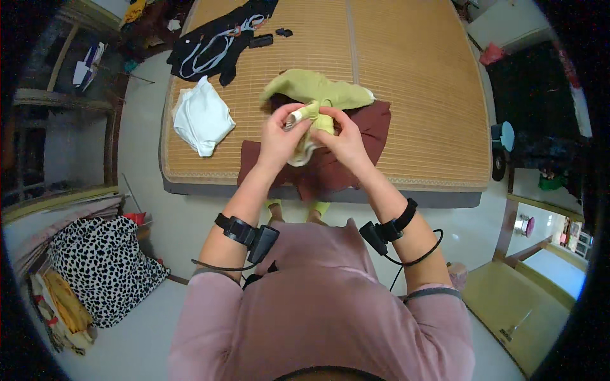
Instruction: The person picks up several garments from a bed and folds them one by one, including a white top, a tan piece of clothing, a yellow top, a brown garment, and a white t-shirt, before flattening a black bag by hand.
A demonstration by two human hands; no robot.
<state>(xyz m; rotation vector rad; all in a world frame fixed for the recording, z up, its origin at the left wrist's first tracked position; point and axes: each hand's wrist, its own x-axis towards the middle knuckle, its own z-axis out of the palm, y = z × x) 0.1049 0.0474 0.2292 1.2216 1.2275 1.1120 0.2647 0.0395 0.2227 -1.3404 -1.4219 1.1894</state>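
Observation:
Above the bed's near edge, my left hand (278, 137) and my right hand (347, 141) pinch a bunched part of a yellow-green garment (330, 92). A whitish edge of it shows between my hands. Its wider part spreads out beyond my fingers. Under it lies a dark maroon garment (373, 130), which reaches the mat's near edge. The fingers of both hands are closed on the cloth. What kind of garment either one is, the folds do not show.
A woven mat (422, 76) covers the bed. On its left lie a folded white garment (203, 119) and, beyond it, black clothing (206, 47) with grey straps and a small black case (261, 41). A black-and-white spotted cushion (105, 267) stands at the lower left.

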